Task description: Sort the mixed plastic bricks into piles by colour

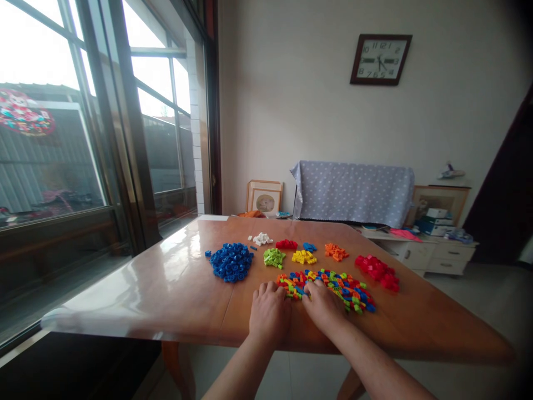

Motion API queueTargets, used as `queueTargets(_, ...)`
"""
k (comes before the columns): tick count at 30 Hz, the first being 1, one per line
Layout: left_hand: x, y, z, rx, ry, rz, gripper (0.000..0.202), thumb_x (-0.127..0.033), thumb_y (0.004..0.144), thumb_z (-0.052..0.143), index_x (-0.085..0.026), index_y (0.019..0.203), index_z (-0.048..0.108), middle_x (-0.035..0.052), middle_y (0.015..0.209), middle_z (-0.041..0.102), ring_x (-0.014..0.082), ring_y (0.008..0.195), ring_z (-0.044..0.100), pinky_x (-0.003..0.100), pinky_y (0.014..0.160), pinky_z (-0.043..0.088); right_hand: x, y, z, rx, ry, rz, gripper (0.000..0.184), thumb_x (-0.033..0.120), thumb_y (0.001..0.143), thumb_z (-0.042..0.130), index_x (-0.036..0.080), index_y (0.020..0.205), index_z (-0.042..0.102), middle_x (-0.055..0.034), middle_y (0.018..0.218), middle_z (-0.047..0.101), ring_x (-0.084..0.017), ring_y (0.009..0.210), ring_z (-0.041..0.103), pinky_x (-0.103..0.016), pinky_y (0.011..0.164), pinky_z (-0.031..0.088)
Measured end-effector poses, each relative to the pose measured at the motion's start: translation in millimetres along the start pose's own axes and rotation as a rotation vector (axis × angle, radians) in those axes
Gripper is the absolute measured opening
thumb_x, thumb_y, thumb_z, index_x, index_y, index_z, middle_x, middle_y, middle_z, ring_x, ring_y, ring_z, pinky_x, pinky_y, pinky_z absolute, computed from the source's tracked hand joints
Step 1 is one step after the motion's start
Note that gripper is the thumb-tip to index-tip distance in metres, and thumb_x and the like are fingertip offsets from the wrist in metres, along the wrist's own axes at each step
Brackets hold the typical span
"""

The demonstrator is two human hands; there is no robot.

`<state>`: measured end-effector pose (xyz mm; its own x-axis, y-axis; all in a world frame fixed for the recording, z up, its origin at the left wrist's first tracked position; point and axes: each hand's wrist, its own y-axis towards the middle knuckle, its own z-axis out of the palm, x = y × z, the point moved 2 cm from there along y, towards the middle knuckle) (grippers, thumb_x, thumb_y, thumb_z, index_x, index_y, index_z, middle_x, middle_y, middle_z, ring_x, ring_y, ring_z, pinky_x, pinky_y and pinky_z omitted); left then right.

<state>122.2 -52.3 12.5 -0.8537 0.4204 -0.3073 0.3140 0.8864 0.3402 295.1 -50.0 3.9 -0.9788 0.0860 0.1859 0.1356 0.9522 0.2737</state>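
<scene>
Both my hands rest on a wooden table (pixel 175 289) at the near edge of a mixed pile of small coloured bricks (pixel 333 286). My left hand (pixel 270 314) lies knuckles up with fingers curled, its fingertips at the pile's left end. My right hand (pixel 322 305) is beside it, fingers bent down into the bricks. What either hand grips is hidden under the fingers. Beyond the mixed pile lie sorted heaps: blue round pieces (pixel 230 261), green (pixel 273 257), yellow (pixel 303 256), orange (pixel 336 252), a large red heap (pixel 378 271), a small red heap (pixel 286 244), white (pixel 262 239) and small blue (pixel 309 246).
Large windows (pixel 83 139) run along the left. Behind the table stand a cloth-covered piece of furniture (pixel 353 191), framed pictures (pixel 265 197) on the floor and a low white cabinet (pixel 433 250) with clutter. A clock (pixel 380 59) hangs on the wall.
</scene>
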Motion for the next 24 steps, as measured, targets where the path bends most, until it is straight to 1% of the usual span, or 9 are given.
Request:
queueTargets(4, -0.7, 0.0, -0.4, -0.004, 0.002, -0.002, 0.025, -0.035, 0.093, 0.043, -0.022, 0.097, 0.065, 0.0090, 0.112, 0.060, 0.0260, 0.108, 0.048, 0.038, 0.089, 0.035, 0.8, 3.5, -1.0, -0.017, 0.014, 0.008, 0.007, 0.024, 0.087, 0.057, 0.023, 0.089, 0.064, -0.0026, 0.097, 0.063, -0.015, 0.079, 0.059, -0.027, 0.061, 0.028)
queueTargets(7, -1.8, -0.4, -1.8, 0.006, 0.004, -0.013, 0.025, -0.035, 0.093, 0.043, -0.022, 0.097, 0.065, 0.0089, 0.113, 0.060, 0.0258, 0.109, 0.049, 0.037, 0.089, 0.035, -1.9, 5.8, -5.1, -0.061, 0.065, 0.013, 0.006, 0.020, 0.084, 0.058, 0.021, 0.086, 0.063, -0.0030, 0.095, 0.064, -0.015, 0.078, 0.058, -0.026, 0.062, 0.029)
queueTargets(10, -3.3, -0.6, -4.1, 0.017, 0.007, -0.015, 0.026, -0.035, 0.094, 0.042, -0.023, 0.100, 0.065, 0.0083, 0.114, 0.060, 0.0257, 0.109, 0.050, 0.037, 0.089, 0.036, -10.3, 11.8, -11.3, -0.129, 0.156, -0.010, 0.006, 0.019, 0.082, 0.058, 0.021, 0.084, 0.063, -0.0028, 0.092, 0.065, -0.015, 0.080, 0.058, -0.025, 0.064, 0.031)
queueTargets(12, -4.0, -0.4, -5.6, 0.029, 0.008, -0.017, 0.026, -0.035, 0.094, 0.042, -0.024, 0.103, 0.064, 0.0082, 0.115, 0.060, 0.0259, 0.110, 0.050, 0.037, 0.090, 0.036, -20.1, 20.0, -14.9, -0.167, 0.226, -0.012, 0.005, 0.020, 0.080, 0.058, 0.021, 0.082, 0.063, -0.0023, 0.088, 0.066, -0.015, 0.080, 0.059, -0.024, 0.065, 0.033)
queueTargets(14, -4.2, 0.0, -6.3, 0.049, 0.011, -0.026, 0.027, -0.035, 0.094, 0.042, -0.024, 0.105, 0.064, 0.0082, 0.118, 0.060, 0.0259, 0.111, 0.050, 0.037, 0.091, 0.035, -32.8, 32.4, -17.2, -0.181, 0.294, 0.006, 0.006, 0.022, 0.080, 0.058, 0.021, 0.079, 0.063, -0.0017, 0.082, 0.067, -0.015, 0.077, 0.059, -0.023, 0.064, 0.034)
queueTargets(17, -3.7, 0.6, -5.7, 0.053, 0.006, -0.031, 0.028, -0.034, 0.095, 0.041, -0.025, 0.107, 0.064, 0.0077, 0.119, 0.060, 0.0257, 0.112, 0.049, 0.037, 0.093, 0.035, -55.6, 58.0, -16.9, -0.170, 0.388, 0.066, 0.007, 0.024, 0.079, 0.058, 0.021, 0.076, 0.064, -0.0006, 0.073, 0.068, -0.015, 0.069, 0.059, -0.023, 0.060, 0.034)
queueTargets(21, -3.2, 2.1, -3.6, 0.043, -0.028, -0.034, 0.030, -0.034, 0.095, 0.038, -0.027, 0.109, 0.065, 0.0069, 0.119, 0.061, 0.0250, 0.111, 0.051, 0.036, 0.093, 0.035, -87.8, 100.2, -11.0, -0.159, 0.452, 0.211, 0.007, 0.024, 0.074, 0.060, 0.021, 0.071, 0.065, 0.0002, 0.068, 0.068, -0.015, 0.067, 0.060, -0.022, 0.058, 0.035)
queueTargets(24, -3.4, 6.4, -1.8, 0.066, -0.041, -0.053, 0.031, -0.035, 0.095, 0.039, -0.027, 0.107, 0.066, 0.0066, 0.119, 0.062, 0.0252, 0.111, 0.052, 0.036, 0.094, 0.036, -105.3, 132.9, -5.0, -0.153, 0.463, 0.277, 0.009, 0.025, 0.073, 0.060, 0.020, 0.065, 0.064, 0.0006, 0.061, 0.065, -0.014, 0.061, 0.059, -0.022, 0.054, 0.034)
